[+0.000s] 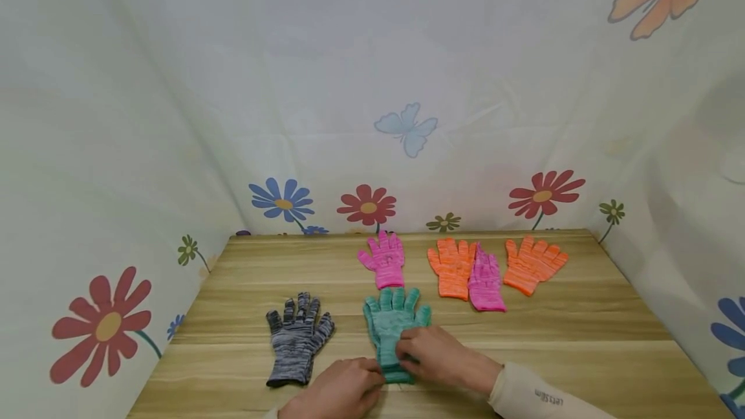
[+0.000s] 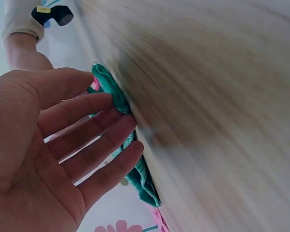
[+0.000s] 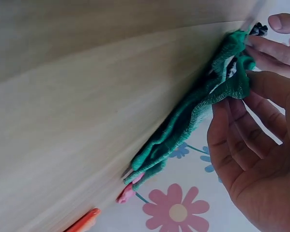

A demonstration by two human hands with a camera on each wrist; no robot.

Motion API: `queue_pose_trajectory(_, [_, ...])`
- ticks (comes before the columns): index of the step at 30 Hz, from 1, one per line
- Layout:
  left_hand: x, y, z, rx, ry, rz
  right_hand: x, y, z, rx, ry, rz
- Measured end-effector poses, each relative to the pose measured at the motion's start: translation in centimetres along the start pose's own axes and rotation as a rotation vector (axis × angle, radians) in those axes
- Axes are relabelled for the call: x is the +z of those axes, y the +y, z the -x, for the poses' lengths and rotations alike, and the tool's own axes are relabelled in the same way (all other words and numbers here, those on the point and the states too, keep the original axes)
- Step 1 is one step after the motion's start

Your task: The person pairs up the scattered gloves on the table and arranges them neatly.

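Two green knit gloves (image 1: 391,325) look soft; grasp six-o'clock cuffs (image 1: 399,377). Right hand (image 1: 438,355) pinches one; left hand (image 1: 343,388) touches, straight-fingered.

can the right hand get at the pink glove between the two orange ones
Probably yes: only bare tabletop seems to lie between the right hand and that pink glove, though the hand is pinching the green glove.

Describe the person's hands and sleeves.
The left hand and right hand are bare, without visible rings. The right sleeve is cream, with dark lettering; a black device with a yellow label shows beside it. The left sleeve barely shows.
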State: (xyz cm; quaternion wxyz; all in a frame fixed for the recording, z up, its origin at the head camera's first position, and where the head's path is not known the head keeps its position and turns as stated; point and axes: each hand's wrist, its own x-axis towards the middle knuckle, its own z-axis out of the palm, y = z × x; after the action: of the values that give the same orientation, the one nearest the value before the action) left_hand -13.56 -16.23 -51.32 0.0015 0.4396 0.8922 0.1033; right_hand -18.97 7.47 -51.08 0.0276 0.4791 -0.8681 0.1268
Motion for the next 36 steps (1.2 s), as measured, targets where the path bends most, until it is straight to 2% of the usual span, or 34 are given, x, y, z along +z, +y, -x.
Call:
queue_pose_trajectory(7, [-0.2, -0.1, -0.1, -0.006, -0.033, 0.037, -0.2, -0.3, 0.3, -0.007, -0.001, -0.034])
queue_pose_trajectory(14, [-0.6, -0.1, 0.4, -0.095, -0.038, 0.025, -0.1, -0.3, 0.6, -0.055, 0.033, -0.037])
queue_pose_trajectory(19, [-0.8, -0.3, 0.5, -0.119, -0.040, 0.003, 0.0, -0.4, 0.8, -0.075, -0.026, -0.063])
queue_pose_trajectory(21, [-1.0, -0.4, 0.4, -0.134, -0.024, -0.017, -0.1, -0.4, 0.9, -0.070, -0.046, -0.072])
queue_pose_trajectory(24, [-1.2, -0.5, -0.2, -0.158, 0.009, -0.050, -0.4, -0.4, 1.1, -0.016, -0.042, -0.075])
queue_pose_trajectory(26, [-1.2, -0.4, -0.7, -0.143, 0.025, -0.077, -0.6, -0.4, 1.2, 0.029, -0.035, -0.058])
queue_pose_trajectory(29, [-1.0, -0.3, -1.3, -0.101, 0.009, -0.086, -0.7, -0.6, 1.4, 0.075, -0.074, -0.028])
queue_pose_trajectory(33, [-0.5, -0.3, -1.7, -0.055, -0.030, -0.086, -0.4, -0.8, 1.5, 0.082, -0.147, -0.010])
queue_pose_trajectory(36, [-0.1, -0.2, -1.7, -0.045, -0.040, -0.080, 0.1, -0.8, 1.5, 0.086, -0.155, -0.021])
